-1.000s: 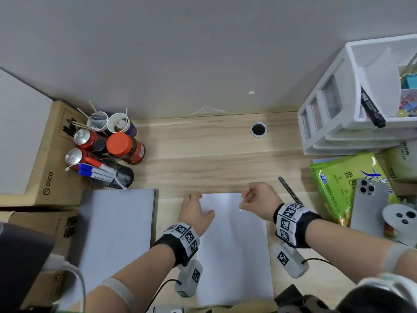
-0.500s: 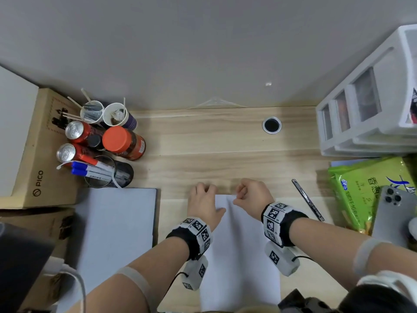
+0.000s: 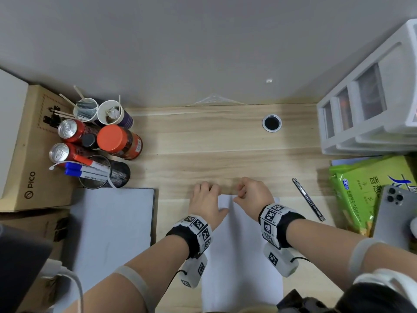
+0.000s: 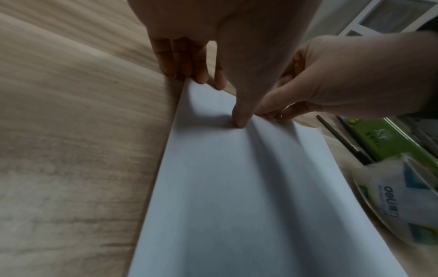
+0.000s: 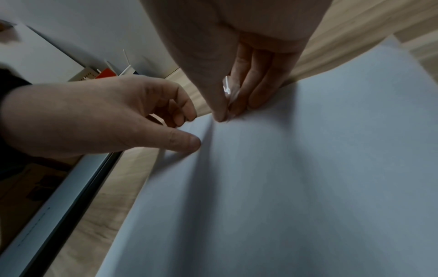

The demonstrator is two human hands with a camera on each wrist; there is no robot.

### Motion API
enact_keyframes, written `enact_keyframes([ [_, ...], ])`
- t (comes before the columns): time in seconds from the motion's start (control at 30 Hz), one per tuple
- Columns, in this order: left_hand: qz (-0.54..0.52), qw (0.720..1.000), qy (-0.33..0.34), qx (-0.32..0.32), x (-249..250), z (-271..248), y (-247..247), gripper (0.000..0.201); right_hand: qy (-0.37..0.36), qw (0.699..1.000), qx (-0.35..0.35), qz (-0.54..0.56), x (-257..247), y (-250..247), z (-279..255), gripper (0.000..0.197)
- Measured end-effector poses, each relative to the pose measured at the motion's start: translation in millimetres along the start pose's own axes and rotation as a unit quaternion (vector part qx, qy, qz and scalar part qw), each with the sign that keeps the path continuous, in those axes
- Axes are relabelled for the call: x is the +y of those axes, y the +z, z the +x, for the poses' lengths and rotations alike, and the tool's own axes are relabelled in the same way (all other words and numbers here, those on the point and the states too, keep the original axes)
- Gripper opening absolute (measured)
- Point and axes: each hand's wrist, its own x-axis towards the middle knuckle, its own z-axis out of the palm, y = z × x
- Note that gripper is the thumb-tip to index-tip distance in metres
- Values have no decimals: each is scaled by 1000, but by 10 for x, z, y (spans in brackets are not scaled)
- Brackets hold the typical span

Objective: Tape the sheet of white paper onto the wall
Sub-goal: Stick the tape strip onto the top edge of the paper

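The sheet of white paper [image 3: 239, 256] lies on the wooden desk [image 3: 214, 150], below the grey wall [image 3: 203, 53]. Both hands are at its far edge, close together. My left hand [image 3: 205, 195] has its fingers curled at the far left corner, and its thumb [image 4: 239, 120] presses down on the sheet [image 4: 237, 187]. My right hand [image 3: 243, 193] pinches a small piece of clear tape [image 5: 228, 93] between thumb and fingers, right at the far edge of the sheet [image 5: 284, 168]. The paper bows slightly between the hands.
Cans, cups and a mesh pen holder [image 3: 106, 170] crowd the left, with a grey slab [image 3: 112, 222] in front of them. A white drawer unit [image 3: 361, 109], green packet [image 3: 365, 188], phone [image 3: 392, 213] and pen [image 3: 308, 202] sit at the right. A clear strip [image 3: 214, 100] clings at the wall's foot.
My hands have drawn closer together at the paper's far edge. The right hand moved left with the tape, and the left hand's fingers curled at the edge.
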Motion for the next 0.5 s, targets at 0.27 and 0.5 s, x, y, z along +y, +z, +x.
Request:
enact_keyframes([
  [0.27, -7, 1000, 26, -1, 55, 5, -36, 48, -12, 990, -7, -137, -60, 9, 6, 24],
  [0.5, -6, 999, 20, -26, 108, 34, -58, 49, -52, 988, -9, -148, -55, 24, -19, 26],
])
